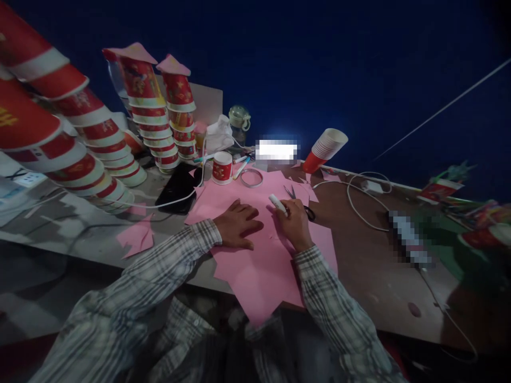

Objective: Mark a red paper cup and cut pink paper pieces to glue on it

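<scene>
Dark blue wall (279, 69) fills the back of my feed, above a brown tabletop (367, 276). From my remote post I see pink paper (259, 282) spread at the near edge, partly overhanging it, with both of the wearer's hands over it. The left hand (239, 226) lies palm down with fingers spread, gripping nothing; the right hand (294, 223) is curled around a white marker-like stick (276, 202), its end pointing up and away. Just beyond the right hand I make out scissors (291, 191). Farther back on the paper lies a tape roll (241, 182), near a red-and-white paper cup (222, 170) whose contents I cannot tell. To its right, a tilted stack of paper cups (319, 154) sits nested one inside another. Towers of stacked cups rise at left, two topped with pink paper cones (133, 53). Behind stands a clear lidded jar (239, 125), its contents too dim for me. At far right, a red cup (441, 190) has blurred greenish pieces at its mouth.
</scene>
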Demonstrator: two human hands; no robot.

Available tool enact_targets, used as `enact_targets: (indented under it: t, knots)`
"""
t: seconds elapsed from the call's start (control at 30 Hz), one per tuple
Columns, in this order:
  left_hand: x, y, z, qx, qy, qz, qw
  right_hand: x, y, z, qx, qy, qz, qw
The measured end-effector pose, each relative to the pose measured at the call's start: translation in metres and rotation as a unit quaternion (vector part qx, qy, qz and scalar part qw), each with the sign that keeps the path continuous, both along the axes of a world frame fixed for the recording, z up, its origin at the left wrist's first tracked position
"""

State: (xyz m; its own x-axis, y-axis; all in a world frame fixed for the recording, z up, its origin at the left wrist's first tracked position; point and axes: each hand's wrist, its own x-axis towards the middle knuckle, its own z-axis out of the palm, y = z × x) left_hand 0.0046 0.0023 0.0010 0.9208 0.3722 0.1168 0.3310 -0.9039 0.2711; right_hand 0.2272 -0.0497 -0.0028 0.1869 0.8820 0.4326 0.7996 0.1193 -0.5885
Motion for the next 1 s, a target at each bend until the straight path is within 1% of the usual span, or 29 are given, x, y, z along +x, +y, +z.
enact_targets:
  t: [0.1, 0.17, 0.23, 0.33, 0.4, 0.47, 0.53, 0.57, 0.6, 0.63, 0.67, 0.73, 0.77, 0.83, 0.87, 0.93, 1.0]
  knots:
    - [0.0, 0.001, 0.002, 0.01, 0.021, 0.004, 1.0, 0.012, 0.001, 0.007, -0.028, -0.051, 0.018, 0.998]
    - [0.001, 0.001, 0.004, 0.021, 0.027, 0.028, 0.999, 0.02, 0.004, 0.014, -0.041, -0.093, 0.031, 0.994]
    - [0.003, 0.0, 0.006, 0.032, 0.029, 0.077, 0.996, 0.026, 0.01, 0.022, -0.048, -0.136, 0.038, 0.989]
    - [0.004, -0.001, 0.008, 0.052, 0.026, 0.166, 0.984, 0.03, 0.017, 0.037, -0.064, -0.178, 0.026, 0.982]
    - [0.004, 0.0, 0.008, 0.058, 0.023, 0.197, 0.978, 0.031, 0.016, 0.051, -0.071, -0.194, 0.034, 0.978]
    - [0.004, 0.001, 0.009, 0.057, 0.02, 0.213, 0.975, 0.029, 0.008, 0.069, -0.051, -0.201, 0.056, 0.977]
    - [0.005, 0.002, 0.009, 0.058, 0.02, 0.229, 0.972, 0.023, -0.008, 0.086, 0.011, -0.196, 0.064, 0.978]
    - [0.005, 0.003, 0.008, 0.06, 0.02, 0.237, 0.969, 0.017, -0.017, 0.091, 0.045, -0.189, 0.065, 0.979]
    - [0.006, 0.003, 0.008, 0.064, 0.019, 0.244, 0.968, 0.01, -0.026, 0.092, 0.065, -0.177, 0.08, 0.979]
    - [0.008, 0.003, 0.007, 0.068, 0.016, 0.25, 0.966, 0.001, -0.034, 0.089, 0.066, -0.165, 0.117, 0.977]
    - [0.009, 0.003, 0.006, 0.071, 0.011, 0.257, 0.964, -0.008, -0.041, 0.082, 0.045, -0.156, 0.172, 0.972]
    - [0.011, 0.004, 0.005, 0.074, -0.001, 0.275, 0.959, -0.023, -0.05, 0.059, -0.012, -0.164, 0.28, 0.946]
    - [0.012, 0.005, 0.004, 0.074, -0.007, 0.281, 0.957, -0.027, -0.052, 0.046, -0.034, -0.165, 0.304, 0.938]
    - [0.012, 0.007, 0.003, 0.067, -0.015, 0.285, 0.956, -0.026, -0.055, 0.024, -0.07, -0.15, 0.315, 0.935]
    - [0.011, 0.009, 0.003, 0.062, -0.019, 0.281, 0.957, -0.022, -0.056, 0.017, -0.086, -0.148, 0.315, 0.934]
    - [0.009, 0.012, 0.002, 0.054, -0.028, 0.265, 0.962, -0.006, -0.058, 0.012, -0.116, -0.152, 0.307, 0.932]
    - [0.007, 0.014, 0.0, 0.05, -0.042, 0.235, 0.97, 0.014, -0.061, 0.015, -0.131, -0.166, 0.305, 0.929]
